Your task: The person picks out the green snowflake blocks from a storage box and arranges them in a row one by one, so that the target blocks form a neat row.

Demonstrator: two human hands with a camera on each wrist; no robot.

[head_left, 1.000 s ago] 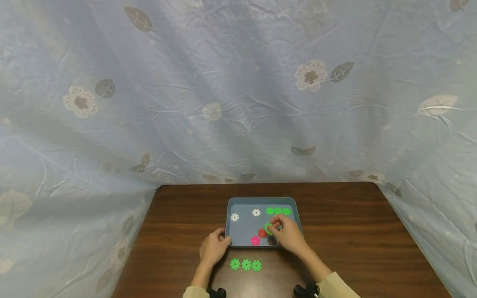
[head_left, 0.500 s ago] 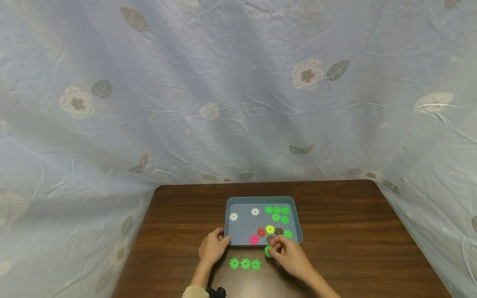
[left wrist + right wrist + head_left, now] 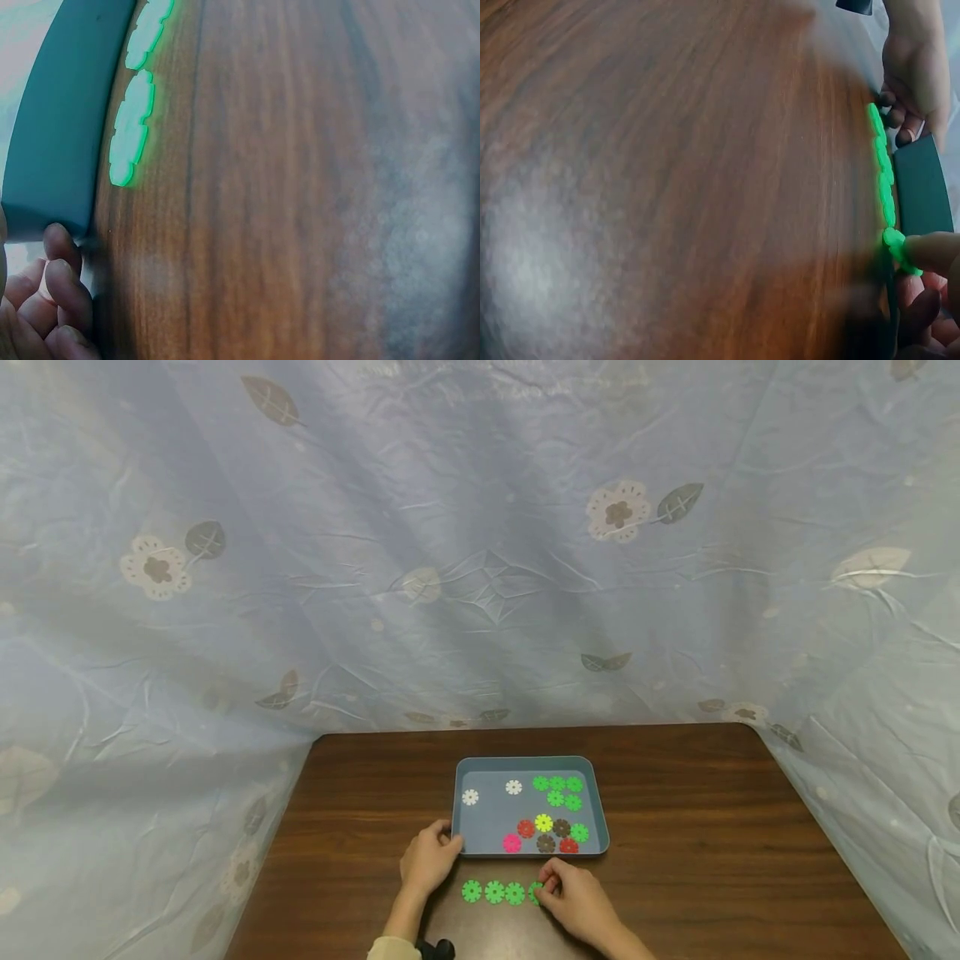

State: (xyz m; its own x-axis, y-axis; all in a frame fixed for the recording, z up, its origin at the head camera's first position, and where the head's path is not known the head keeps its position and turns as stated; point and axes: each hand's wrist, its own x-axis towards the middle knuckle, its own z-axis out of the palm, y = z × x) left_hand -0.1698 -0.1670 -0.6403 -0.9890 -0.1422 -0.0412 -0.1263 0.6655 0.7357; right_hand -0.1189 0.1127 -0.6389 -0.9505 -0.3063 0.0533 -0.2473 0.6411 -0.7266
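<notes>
1. Pinching green disc (image 3: 897, 246) w/ R hand (image 3: 577, 902), thumb + fingers bent, just past R end of row of 3 green discs (image 3: 494, 892); can't tell if flat.
2. Holding blue tray (image 3: 525, 763) by near L corner w/ L hand (image 3: 430, 864), fingers bent.
3. Prob. adding 4th to row; next, needs lining up, then letting go.
4. Lying in tray: spare green discs (image 3: 557, 783), discs of other colors (image 3: 543, 822).
</notes>
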